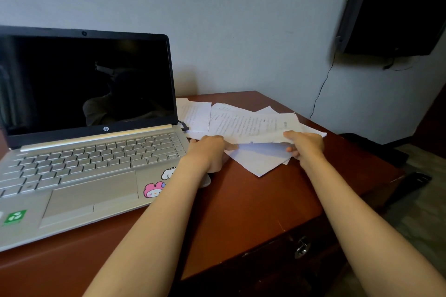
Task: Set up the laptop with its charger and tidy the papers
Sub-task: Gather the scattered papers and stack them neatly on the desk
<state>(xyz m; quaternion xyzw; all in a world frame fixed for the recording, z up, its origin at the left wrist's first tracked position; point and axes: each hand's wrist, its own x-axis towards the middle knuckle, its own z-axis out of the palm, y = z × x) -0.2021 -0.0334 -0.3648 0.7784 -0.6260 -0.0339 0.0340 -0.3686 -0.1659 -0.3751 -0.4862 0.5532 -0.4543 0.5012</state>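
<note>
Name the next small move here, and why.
Probably lift the papers and tap them square: the left hand and right hand both hold their near edge, and they lie fanned and skewed on the desk beside the laptop.

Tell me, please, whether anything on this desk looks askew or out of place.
The papers right of the laptop lie fanned at mixed angles, one corner jutting toward the front of the desk. The left hand and right hand grip their near edge.

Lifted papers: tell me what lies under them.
Under the lifted papers, held by the left hand and right hand, lies a loose white sheet on the wooden desk. Whatever the flat sheets farther back cover is hidden.
</note>
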